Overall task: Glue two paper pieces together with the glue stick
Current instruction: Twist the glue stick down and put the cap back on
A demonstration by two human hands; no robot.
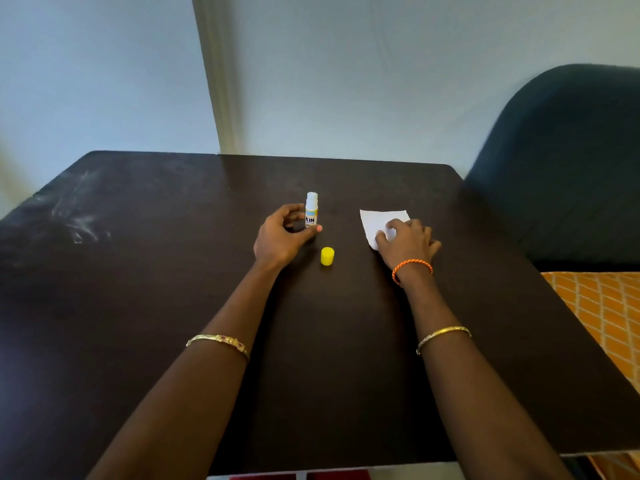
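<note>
An uncapped glue stick (311, 211) stands upright on the dark table (173, 271), its white tip up. My left hand (282, 237) curls around it from the left; the thumb tip lies at its base and the fingers stay a little apart from the tube. The yellow cap (327, 256) stands alone just in front of the stick. To the right lies white paper (375, 220), flat on the table. My right hand (407, 242) rests on its near right part with fingers spread, pressing down. I cannot tell whether it is one sheet or two stacked.
A dark blue chair (568, 161) stands at the table's right far corner. An orange patterned cloth (602, 306) lies beyond the right edge. Pale smudges (79, 216) mark the table's left side. A wall rises close behind the far edge.
</note>
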